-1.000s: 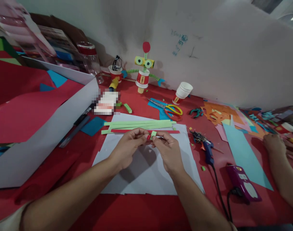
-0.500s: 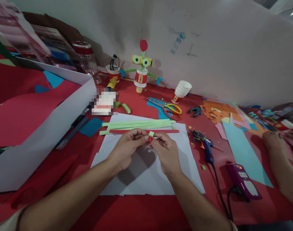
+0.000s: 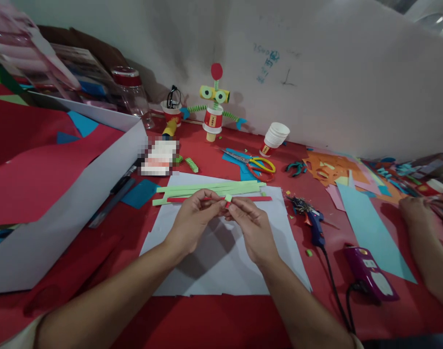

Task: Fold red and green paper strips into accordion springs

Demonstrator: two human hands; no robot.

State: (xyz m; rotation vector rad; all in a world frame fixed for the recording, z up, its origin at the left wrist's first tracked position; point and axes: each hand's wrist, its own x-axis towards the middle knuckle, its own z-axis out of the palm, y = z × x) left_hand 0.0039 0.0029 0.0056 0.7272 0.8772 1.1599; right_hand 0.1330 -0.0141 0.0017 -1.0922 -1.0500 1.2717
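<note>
Between the fingertips of both hands is a small folded paper piece (image 3: 228, 198), light green on top with red beneath. My left hand (image 3: 192, 220) pinches it from the left, my right hand (image 3: 256, 228) from the right. Fingers hide part of the fold. Just behind the hands lie a red paper strip (image 3: 178, 199) and several light green paper strips (image 3: 210, 186). They rest at the far end of white paper sheets (image 3: 214, 271), over which both hands are held.
Scissors (image 3: 258, 163), a paper-cup figure (image 3: 213, 118) and stacked paper cups (image 3: 275, 138) stand or lie at the back. A corded glue gun (image 3: 316, 228) and purple power socket (image 3: 372, 274) are at right, near another person's arm (image 3: 425, 247). A white box (image 3: 108, 133) of coloured paper occupies the left.
The fingers have shifted slightly around the folded paper, so less of its red side shows. Both hands still pinch it, and the view has tilted a little.
</note>
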